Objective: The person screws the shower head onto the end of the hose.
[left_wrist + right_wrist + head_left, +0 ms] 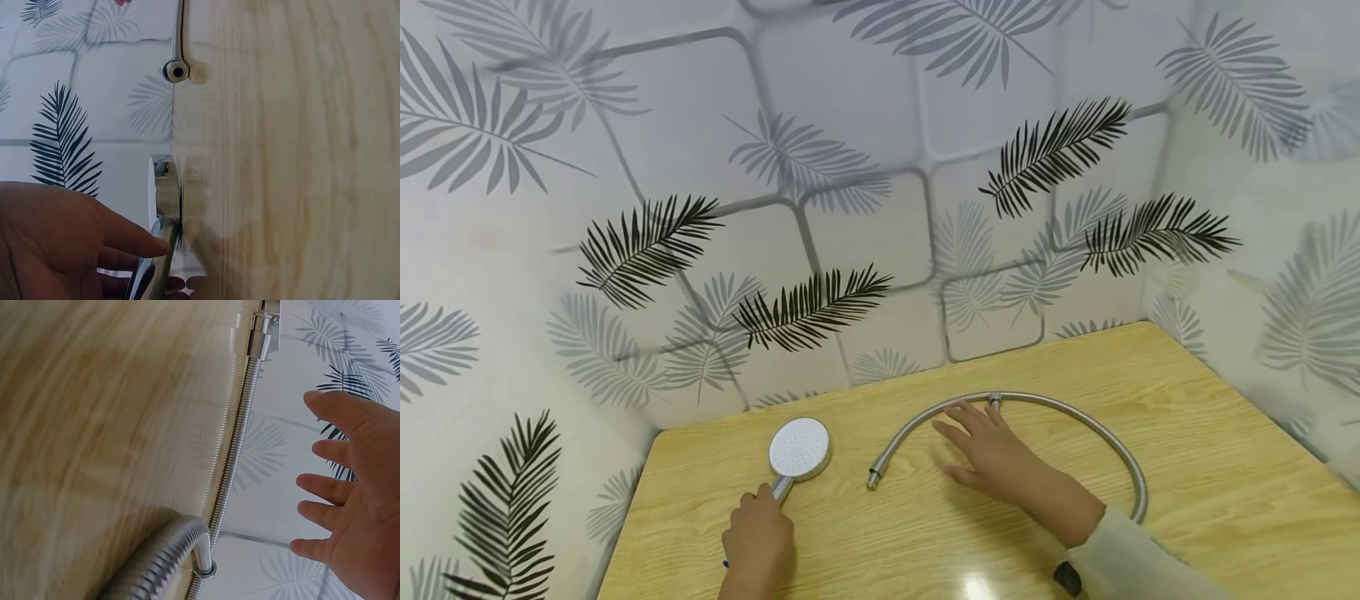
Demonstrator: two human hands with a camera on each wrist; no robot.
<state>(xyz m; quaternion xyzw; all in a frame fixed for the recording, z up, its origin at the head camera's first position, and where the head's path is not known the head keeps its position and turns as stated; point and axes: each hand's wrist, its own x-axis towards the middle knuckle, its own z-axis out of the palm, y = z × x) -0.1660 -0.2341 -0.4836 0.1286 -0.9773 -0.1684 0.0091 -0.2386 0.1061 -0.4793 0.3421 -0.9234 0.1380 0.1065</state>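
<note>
A shower head [800, 449] with a round white face and chrome handle lies at the left of the wooden table. My left hand [758, 533] grips its handle; in the left wrist view the thumb and fingers wrap the chrome handle [153, 265]. A metal shower hose [1093, 423] curves across the table, its near end fitting [875, 477] pointing toward the shower head. My right hand [992, 454] hovers over the table inside the hose's curve with fingers spread, holding nothing. The right wrist view shows its straight fingers [319, 514] beside the ribbed hose [236, 434].
The wooden table [865, 542] meets a wall [865, 233] papered with leaf patterns at the back and both sides. A small dark object [1067, 577] lies by the right sleeve [1138, 562]. The hose's other fitting [995, 398] sits near the back of its curve.
</note>
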